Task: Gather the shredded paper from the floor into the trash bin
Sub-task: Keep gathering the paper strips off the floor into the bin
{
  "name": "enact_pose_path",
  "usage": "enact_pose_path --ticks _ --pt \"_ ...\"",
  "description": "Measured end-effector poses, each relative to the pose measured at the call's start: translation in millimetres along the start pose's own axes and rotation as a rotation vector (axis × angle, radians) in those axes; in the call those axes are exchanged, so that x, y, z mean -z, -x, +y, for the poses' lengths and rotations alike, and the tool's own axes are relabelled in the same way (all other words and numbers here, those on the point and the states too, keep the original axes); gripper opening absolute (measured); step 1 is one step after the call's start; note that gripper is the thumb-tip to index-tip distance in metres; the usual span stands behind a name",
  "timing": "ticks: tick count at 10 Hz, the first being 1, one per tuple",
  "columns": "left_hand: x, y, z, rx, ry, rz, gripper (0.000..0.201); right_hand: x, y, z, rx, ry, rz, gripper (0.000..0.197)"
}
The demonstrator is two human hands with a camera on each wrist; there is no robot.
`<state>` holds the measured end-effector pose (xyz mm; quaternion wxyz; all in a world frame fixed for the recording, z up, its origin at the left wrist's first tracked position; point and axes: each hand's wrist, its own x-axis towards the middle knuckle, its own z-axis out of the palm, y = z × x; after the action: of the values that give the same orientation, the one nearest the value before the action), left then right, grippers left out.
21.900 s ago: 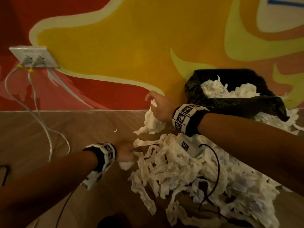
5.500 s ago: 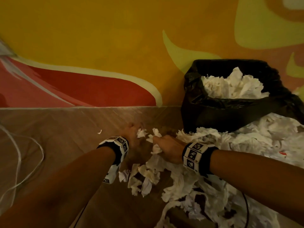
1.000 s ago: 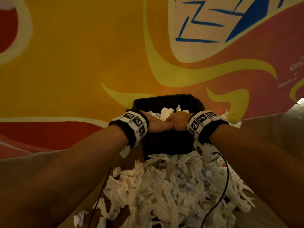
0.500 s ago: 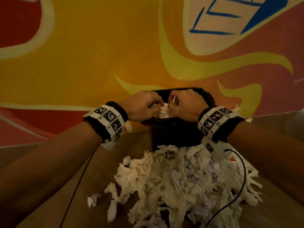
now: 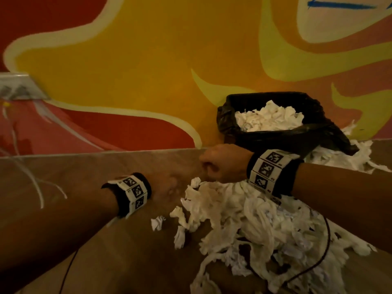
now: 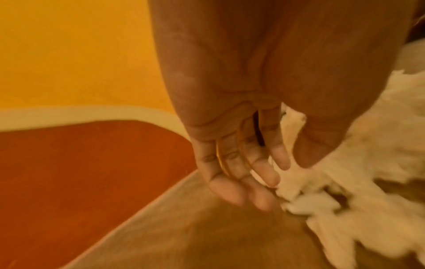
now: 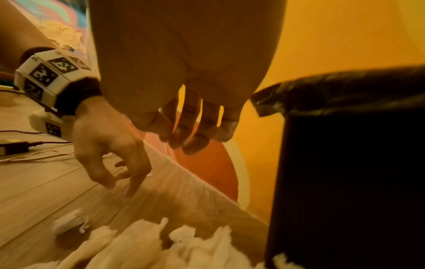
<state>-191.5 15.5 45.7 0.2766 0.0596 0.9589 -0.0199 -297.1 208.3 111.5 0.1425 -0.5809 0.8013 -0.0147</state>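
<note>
floor pile: shredded paper [image 5: 250,221] lay heaped on wood floor [image 5: 84,170], nearest part of scene, in front of trash bin and spreading to its right; loose scraps [image 5: 158,222] strayed off pile's left edge, further from bin.
cable: thin black cable [image 5: 324,247] looped over pile, nearer than bin, under right forearm.
left hand: left hand [image 6: 243,163] hung low over floor at pile's left edge, left of bin and nearer. fingers [image 6: 226,193] loosely extended, pointing down, gripped nothing; fingertips just beside paper strips, contact could not be told, motion blur.
left wristband: black band with white marker tiles [image 5: 132,193] sat behind left hand, well left of bin.
right hand: right hand [image 5: 222,163] hovered above pile's far edge, just in front of bin's left front corner. looked curled in head view; wrist view showed fingers [image 7: 195,127] loose, slightly bent, tips down, nothing held.
right wristband: same marker band [image 5: 269,170] on right wrist, directly in front of bin.
trash bin: black trash bin [image 5: 292,139] with black liner stood upright against wall, behind pile. filled nearly to rim with shredded paper [image 5: 269,118].
spill: more shreds [image 5: 350,153] lay on floor at bin's right side, against wall.
wall: painted wall [image 5: 148,71] in orange, red, cream and yellow shapes rose behind bin.
outlet: white wall outlet [image 5: 19,88] with white cords [image 5: 36,183] trailing to floor, far left of bin, blurred.
</note>
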Motion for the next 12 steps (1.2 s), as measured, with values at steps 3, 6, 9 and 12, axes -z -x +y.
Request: enact_pose_path --ticks 3,6,9,12 --pt "-100.6 13.7 -16.4 -0.127 0.101 -0.103 0.062 -86.2 -37.0 -23.1 -0.026 0.075 -0.295 0.047" --pt "-109.3 12.5 -10.1 -0.008 0.454 -0.062 0.052 -112.2 -48.8 -31.6 -0.065 0.357 -0.413 0.048" --pt "-119.0 -7.1 6.5 -0.064 0.384 -0.052 0.075 -97.0 -43.8 -28.9 -0.106 -0.197 -0.082 0.038" --pt "-144.2 -17.5 11.4 0.004 0.383 0.05 0.091 -75.9 -45.8 -26.4 -0.187 -0.219 0.008 0.03"
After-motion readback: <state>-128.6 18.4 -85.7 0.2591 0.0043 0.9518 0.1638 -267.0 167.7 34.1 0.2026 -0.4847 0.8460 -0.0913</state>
